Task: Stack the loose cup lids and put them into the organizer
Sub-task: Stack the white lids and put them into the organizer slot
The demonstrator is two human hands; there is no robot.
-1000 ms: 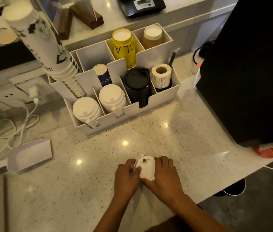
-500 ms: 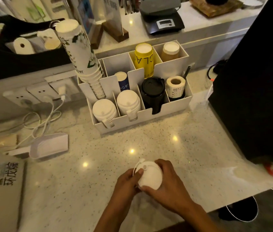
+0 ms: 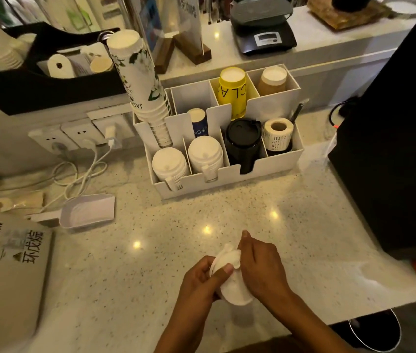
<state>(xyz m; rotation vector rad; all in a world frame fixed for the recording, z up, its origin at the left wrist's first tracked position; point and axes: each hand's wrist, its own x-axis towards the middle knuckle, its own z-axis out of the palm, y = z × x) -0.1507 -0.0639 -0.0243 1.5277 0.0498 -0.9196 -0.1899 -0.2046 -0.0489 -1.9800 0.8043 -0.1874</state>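
Speckled stone counter (image 3: 265, 200) under warm light. White lid stack (image 3: 230, 278) held above counter near front edge, tilted, between both hands. Left hand (image 3: 202, 278) closed around left side of stack, thumb pressing on top lid. Right hand (image 3: 260, 266) wraps right side, fingers curled over rim. White organizer (image 3: 273, 166) stands well apart behind, front compartments holding white lids (image 3: 168, 164), black lids (image 3: 242, 141), label roll (image 3: 277, 132). White scoop (image 3: 87, 211) lies at left.
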